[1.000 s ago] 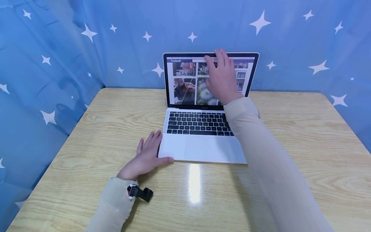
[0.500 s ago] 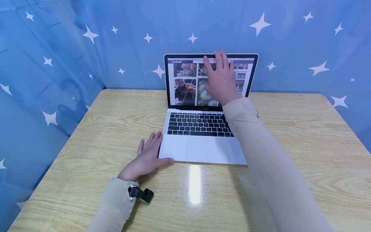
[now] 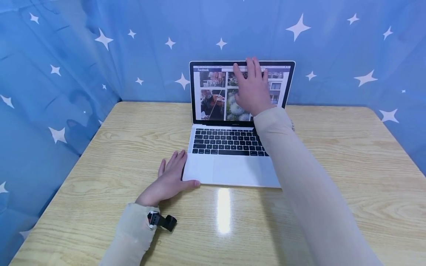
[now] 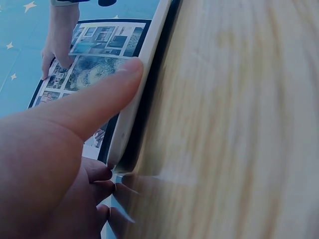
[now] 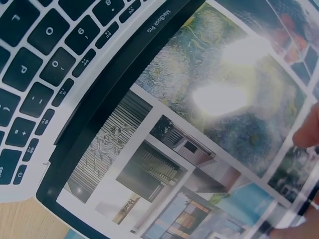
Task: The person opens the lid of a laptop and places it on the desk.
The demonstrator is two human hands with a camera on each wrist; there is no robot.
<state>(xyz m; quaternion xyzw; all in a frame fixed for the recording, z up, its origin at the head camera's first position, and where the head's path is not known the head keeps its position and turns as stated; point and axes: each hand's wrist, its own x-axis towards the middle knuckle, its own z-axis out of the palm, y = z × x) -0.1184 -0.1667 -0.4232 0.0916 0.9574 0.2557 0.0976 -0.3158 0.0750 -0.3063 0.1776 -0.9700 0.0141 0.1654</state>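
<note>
A silver laptop [image 3: 233,168] stands unfolded on the table, its screen [image 3: 211,105] lit with a page of photos. My left hand [image 3: 168,181] lies at the base's near left corner. Its fingers touch the left side, while the thumb [image 4: 107,92] rests along the front edge. Against the screen's upper part my right hand [image 3: 253,90] presses with spread, fairly straight fingers, several of them reaching the top edge. The right wrist view catches only fingertips [image 5: 306,132] before the screen. My right sleeve hides part of the keyboard [image 3: 226,142].
A wooden table [image 3: 110,147] carries the laptop. Behind it and to the left hangs a blue curtain [image 3: 139,51] with white stars. A black strap device [image 3: 163,221] sits on my left wrist. Light glares on the wood before the laptop.
The screen's top edge looks slightly narrower, as if tilted back a little, with my right hand moving along. The left hand stays at the corner.
</note>
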